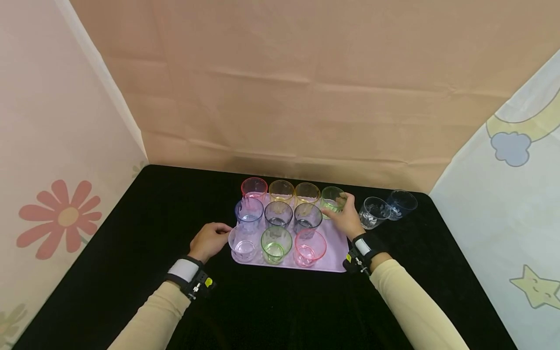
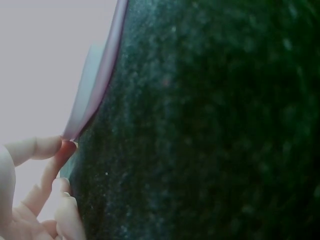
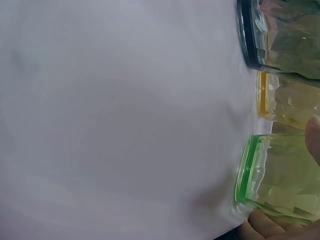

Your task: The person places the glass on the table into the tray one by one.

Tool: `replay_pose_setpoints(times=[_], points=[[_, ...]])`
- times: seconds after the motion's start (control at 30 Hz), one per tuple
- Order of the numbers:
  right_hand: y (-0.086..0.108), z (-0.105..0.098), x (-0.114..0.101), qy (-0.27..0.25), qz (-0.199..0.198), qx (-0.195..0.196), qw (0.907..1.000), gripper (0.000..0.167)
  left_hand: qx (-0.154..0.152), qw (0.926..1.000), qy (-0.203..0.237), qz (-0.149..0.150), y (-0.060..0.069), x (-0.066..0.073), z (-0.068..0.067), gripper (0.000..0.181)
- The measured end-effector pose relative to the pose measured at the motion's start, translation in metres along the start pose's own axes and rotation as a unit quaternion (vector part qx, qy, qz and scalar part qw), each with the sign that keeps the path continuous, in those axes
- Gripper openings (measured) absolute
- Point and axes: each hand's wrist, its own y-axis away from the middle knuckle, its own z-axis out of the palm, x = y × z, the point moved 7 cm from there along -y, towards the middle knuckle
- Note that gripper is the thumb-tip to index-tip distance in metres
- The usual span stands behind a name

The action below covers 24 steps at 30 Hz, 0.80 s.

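Observation:
My right hand (image 1: 347,218) grips a light green glass (image 1: 329,201) at the back right corner of a pale purple tray (image 1: 334,245). In the right wrist view, this glass (image 3: 285,175) has its bright green base on or very near the tray surface (image 3: 115,130). At the tray's left edge, my left hand (image 1: 210,241) pinches the rim (image 2: 97,82) between thumb and finger. Beside that hand stands a clear glass (image 1: 243,245). Along the tray's front are another green glass (image 1: 276,247) and a pink glass (image 1: 309,249).
The tray's middle row holds a blue glass (image 1: 249,214) and two dark grey ones. Behind them stand a red glass (image 1: 254,188) and two amber ones. Two glasses, one clear (image 1: 374,214) and one dark blue (image 1: 401,204), are on the black table (image 1: 271,311) to the right.

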Motion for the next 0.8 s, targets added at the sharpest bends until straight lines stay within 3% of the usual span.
replay_pose_setpoints(times=[0.47, 0.8], points=[[0.0, 0.0008, 0.0006, 0.007, 0.017, -0.001, 0.9998, 0.088, 0.009, 1.0, 0.001, -0.002, 0.0017, 0.0018, -0.0012, 0.033], [0.0035, -0.0041, 0.0041, -0.007, 0.021, 0.023, 0.9995, 0.109, 0.006, 0.9999, -0.003, -0.012, -0.0018, -0.0018, 0.0008, 0.034]])
